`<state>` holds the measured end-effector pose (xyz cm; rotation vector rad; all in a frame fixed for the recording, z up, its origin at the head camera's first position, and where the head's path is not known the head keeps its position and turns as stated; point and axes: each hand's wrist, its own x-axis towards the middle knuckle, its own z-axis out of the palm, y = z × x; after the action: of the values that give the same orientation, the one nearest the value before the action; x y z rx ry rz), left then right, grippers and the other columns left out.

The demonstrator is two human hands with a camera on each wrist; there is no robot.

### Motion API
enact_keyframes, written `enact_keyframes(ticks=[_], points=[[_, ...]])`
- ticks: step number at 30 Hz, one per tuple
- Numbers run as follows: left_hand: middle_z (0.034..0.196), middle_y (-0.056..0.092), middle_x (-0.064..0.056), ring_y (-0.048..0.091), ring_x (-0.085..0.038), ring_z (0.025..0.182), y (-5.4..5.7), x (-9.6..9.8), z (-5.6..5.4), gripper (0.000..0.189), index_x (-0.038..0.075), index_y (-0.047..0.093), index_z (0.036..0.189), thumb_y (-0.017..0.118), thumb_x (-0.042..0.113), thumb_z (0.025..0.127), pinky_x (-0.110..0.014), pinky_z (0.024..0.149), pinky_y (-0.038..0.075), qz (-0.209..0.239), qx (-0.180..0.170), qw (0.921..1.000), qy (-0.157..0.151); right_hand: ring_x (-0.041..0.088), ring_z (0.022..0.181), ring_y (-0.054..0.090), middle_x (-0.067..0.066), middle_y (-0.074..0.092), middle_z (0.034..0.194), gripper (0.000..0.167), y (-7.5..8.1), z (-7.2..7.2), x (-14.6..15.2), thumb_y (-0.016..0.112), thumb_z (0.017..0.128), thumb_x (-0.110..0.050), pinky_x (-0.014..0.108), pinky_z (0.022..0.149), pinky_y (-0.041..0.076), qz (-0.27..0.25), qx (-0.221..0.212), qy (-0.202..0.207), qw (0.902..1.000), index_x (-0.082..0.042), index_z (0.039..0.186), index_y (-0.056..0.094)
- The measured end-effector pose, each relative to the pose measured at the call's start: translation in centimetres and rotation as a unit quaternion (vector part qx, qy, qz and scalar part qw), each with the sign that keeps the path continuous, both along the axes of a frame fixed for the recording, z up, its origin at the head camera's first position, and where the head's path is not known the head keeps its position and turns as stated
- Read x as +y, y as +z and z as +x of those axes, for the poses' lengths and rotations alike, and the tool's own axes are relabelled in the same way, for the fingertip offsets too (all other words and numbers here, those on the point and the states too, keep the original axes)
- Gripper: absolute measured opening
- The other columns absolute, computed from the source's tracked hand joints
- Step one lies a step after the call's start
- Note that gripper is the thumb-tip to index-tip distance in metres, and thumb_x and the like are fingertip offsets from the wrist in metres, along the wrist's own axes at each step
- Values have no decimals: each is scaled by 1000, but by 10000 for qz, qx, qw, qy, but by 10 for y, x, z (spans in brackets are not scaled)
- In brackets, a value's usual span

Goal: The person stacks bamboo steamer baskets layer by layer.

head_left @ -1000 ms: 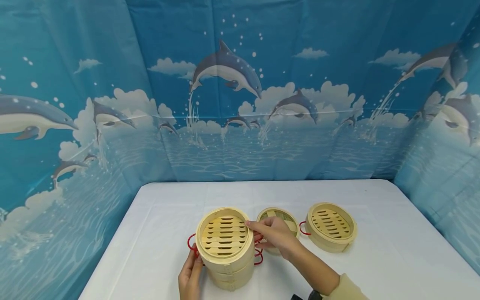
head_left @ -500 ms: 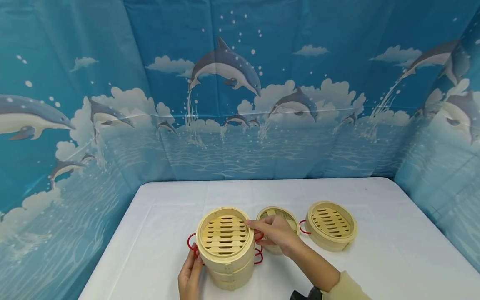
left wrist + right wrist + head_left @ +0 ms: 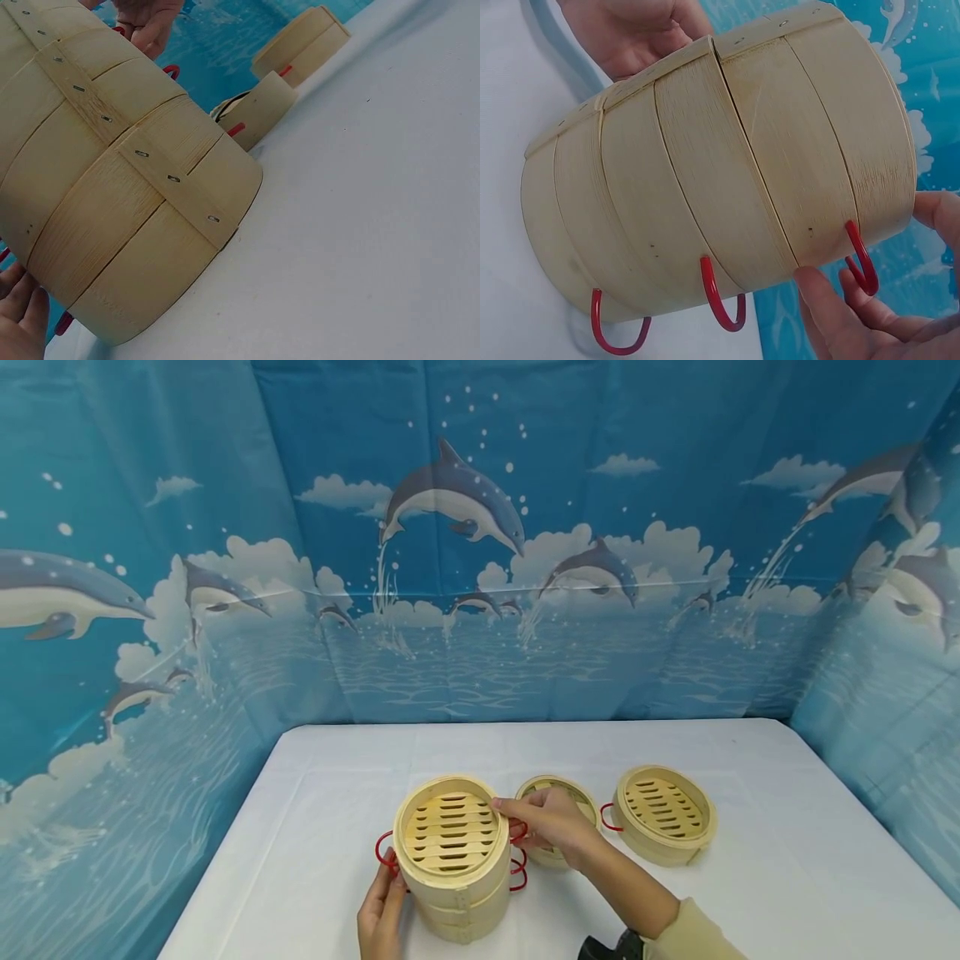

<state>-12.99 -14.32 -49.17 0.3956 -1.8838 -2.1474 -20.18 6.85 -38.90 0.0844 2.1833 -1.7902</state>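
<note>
A stack of three round bamboo steamer baskets (image 3: pixel 461 897) with red side handles stands on the table, its slatted top tier (image 3: pixel 450 832) uppermost. My right hand (image 3: pixel 551 827) grips that top tier at its right side, thumb on the rim and fingers lower down by a red handle (image 3: pixel 864 262). On the stack's left side my left hand (image 3: pixel 381 910) holds the lower tiers near the red handles, partly hidden behind the bamboo. The left wrist view shows the overlapping stapled seams (image 3: pixel 174 178) of the tiers.
Behind my right hand sits a smaller round bamboo piece (image 3: pixel 551 785), partly covered by the hand. Farther right stands another slatted steamer basket (image 3: pixel 663 814) with a red handle. A white cloth covers the table (image 3: pixel 315 827); a dolphin-print curtain (image 3: pixel 450 677) surrounds it.
</note>
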Motion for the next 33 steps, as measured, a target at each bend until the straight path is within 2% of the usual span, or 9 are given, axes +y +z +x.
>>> enact_keyframes(ticks=[3, 12, 21, 27, 33], points=[[137, 40, -22, 44, 9, 107, -1, 0, 0, 50, -10, 35, 135, 48, 19, 97, -11, 84, 42, -38, 22, 10000, 10, 14, 59, 62, 7, 63, 64, 40, 0, -1, 0, 72, 77, -37, 35, 64, 57, 5, 8, 27, 10000, 3, 80, 66], [138, 41, -18, 41, 9, 109, -3, -1, -3, 57, -6, 35, 137, 49, 30, 96, -8, 86, 38, -211, -293, 9993, -30, 14, 60, 62, 7, 63, 65, 39, -1, -1, 1, 72, 78, -35, 36, 65, 57, -92, 20, 35, 9999, 3, 79, 65], [136, 41, -21, 45, 10, 104, -1, 0, -1, 52, -8, 36, 136, 48, 25, 97, -10, 84, 42, -191, -208, 9996, 46, 14, 64, 62, 6, 63, 67, 36, -4, 5, -3, 71, 79, -33, 33, 63, 57, -132, 218, -267, 9993, 2, 77, 63], [136, 40, -22, 45, 10, 103, -1, 0, 1, 47, -9, 34, 136, 46, 17, 98, -11, 83, 43, -211, -91, 9997, 16, 14, 65, 60, 7, 61, 69, 36, -4, 9, -6, 70, 80, -33, 32, 62, 57, -6, 197, -512, 9985, 2, 80, 61], [134, 42, -25, 47, 9, 103, -2, 0, -1, 47, -11, 35, 134, 47, 15, 97, -11, 83, 43, -162, 55, 9998, 43, 13, 65, 58, 7, 59, 69, 38, -6, 12, -8, 69, 80, -35, 30, 63, 56, -126, 155, -553, 9983, 2, 80, 60]])
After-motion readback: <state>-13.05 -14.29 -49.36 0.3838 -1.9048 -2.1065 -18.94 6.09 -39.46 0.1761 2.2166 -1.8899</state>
